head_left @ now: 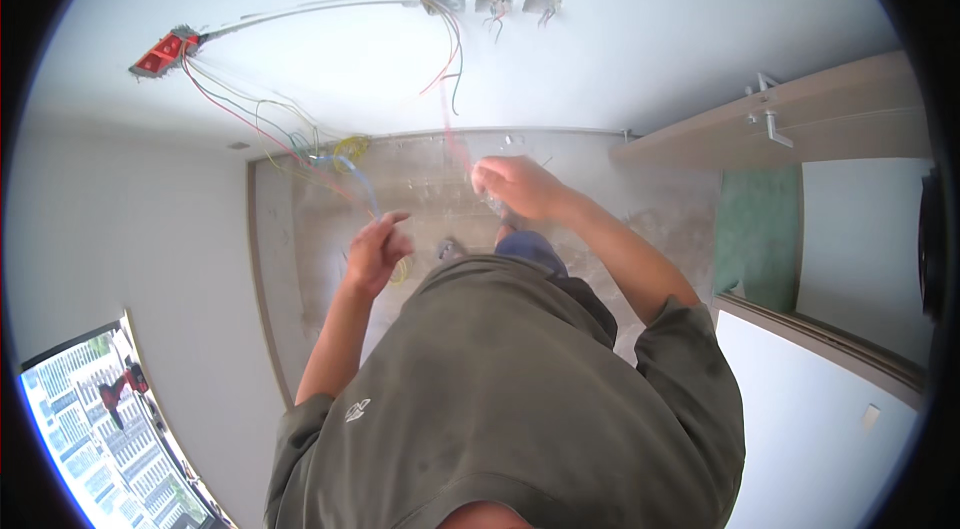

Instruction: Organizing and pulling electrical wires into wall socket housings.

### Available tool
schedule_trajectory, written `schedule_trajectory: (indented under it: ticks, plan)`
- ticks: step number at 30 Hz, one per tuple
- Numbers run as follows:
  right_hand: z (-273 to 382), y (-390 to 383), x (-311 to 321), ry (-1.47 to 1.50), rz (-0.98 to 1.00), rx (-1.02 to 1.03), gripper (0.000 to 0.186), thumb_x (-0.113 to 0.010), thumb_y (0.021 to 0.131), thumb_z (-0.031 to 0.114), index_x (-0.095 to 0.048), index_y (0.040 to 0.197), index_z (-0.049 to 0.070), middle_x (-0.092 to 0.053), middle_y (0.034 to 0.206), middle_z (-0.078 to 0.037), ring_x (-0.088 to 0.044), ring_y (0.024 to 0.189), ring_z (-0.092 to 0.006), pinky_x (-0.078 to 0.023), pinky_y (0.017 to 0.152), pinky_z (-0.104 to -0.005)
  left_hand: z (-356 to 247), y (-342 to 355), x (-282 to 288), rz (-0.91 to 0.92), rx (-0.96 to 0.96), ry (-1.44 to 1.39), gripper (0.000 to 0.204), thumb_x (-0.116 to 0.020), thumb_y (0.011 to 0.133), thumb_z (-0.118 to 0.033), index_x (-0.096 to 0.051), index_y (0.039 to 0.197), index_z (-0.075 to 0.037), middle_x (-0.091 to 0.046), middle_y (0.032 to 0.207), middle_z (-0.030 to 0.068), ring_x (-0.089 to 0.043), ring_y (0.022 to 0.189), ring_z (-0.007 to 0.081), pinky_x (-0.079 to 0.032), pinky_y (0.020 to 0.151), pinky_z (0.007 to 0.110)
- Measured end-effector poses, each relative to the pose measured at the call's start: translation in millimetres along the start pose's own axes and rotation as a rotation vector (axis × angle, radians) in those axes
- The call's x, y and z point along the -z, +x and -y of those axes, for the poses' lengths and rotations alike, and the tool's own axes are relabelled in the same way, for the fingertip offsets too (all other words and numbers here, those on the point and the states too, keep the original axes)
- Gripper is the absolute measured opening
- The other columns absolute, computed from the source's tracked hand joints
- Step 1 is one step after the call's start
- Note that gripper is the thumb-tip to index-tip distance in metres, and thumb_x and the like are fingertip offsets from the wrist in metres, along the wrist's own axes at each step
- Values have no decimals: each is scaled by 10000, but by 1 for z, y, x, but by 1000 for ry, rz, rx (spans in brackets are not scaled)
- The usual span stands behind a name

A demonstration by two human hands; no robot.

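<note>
My right hand (515,187), at the centre, has its fingers curled round something blurred; a smeared pink streak runs up from it toward the hanging wires (455,64). Lower left, my left hand (378,254) has bent fingers smeared by motion, at the lower end of blue and orange wires (358,179); whether it grips them I cannot tell. These wires and a yellow bundle (350,151) run from a red junction box (160,57) set in the white wall. A grey conduit (300,7) leads from that box to three wall cut-outs (494,1) with wire ends.
A wooden door (850,89) with metal handles stands at the right, near a green panel (755,229). A window (70,409) with a red-and-black power tool (115,394) is at lower left. My feet (450,249) stand on a dusty floor (650,239).
</note>
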State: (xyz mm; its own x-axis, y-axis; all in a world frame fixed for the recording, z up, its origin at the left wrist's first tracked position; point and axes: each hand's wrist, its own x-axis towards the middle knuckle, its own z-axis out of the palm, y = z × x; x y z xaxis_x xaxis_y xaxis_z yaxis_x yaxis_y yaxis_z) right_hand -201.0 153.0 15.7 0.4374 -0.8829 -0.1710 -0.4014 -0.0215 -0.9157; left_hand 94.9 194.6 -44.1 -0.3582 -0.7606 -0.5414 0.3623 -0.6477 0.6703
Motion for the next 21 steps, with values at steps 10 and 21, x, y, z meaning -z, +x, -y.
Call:
schedule_trajectory:
  ticks: [10, 21]
  plan:
    - [-26, 47, -5, -212, 256, 30, 384, -475, 968, 361, -655, 929, 24, -674, 844, -134, -640, 762, -284, -489, 712, -417, -24, 29, -93, 69, -278, -120, 289, -402, 1027, -292, -516, 1109, -39, -630, 1105, 155, -619, 942, 271, -484, 920, 493]
    - [-113, 194, 113, 1000, -505, -250, 300, -480, 967, 300, -549, 1116, 49, -596, 864, -38, -579, 717, -168, -490, 659, -316, 16, -19, -80, -438, -199, -177, 263, -439, 1016, -319, -495, 904, -87, -283, 572, -42, -285, 490, 99, -363, 534, 281]
